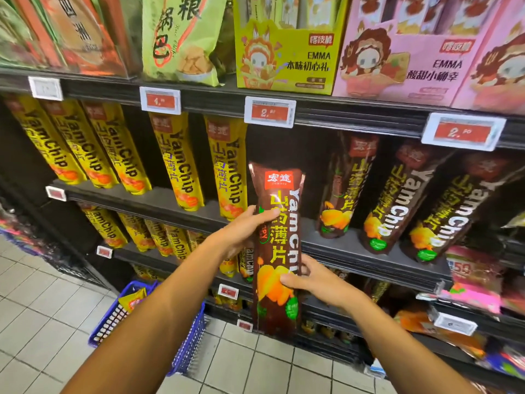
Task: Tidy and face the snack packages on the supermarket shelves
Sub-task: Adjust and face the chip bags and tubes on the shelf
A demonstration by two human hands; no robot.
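- Nearest, two bare forearms reach forward; left hand (241, 231) wraps the middle of a tall brown bag (277, 245), right hand (308, 277) pinches its lower edge at four o'clock.
- The bag is glossy, crinkled film, held upright just before the shelf edge (369, 253).
- Likely step: facing it; next, stand it in the empty gap at twelve o'clock.
- Farther back, yellow bags (227, 169) lean at ten o'clock, brown bags (397, 203) at two.

Pale tiled floor (42, 308), dark shelving (170, 204).
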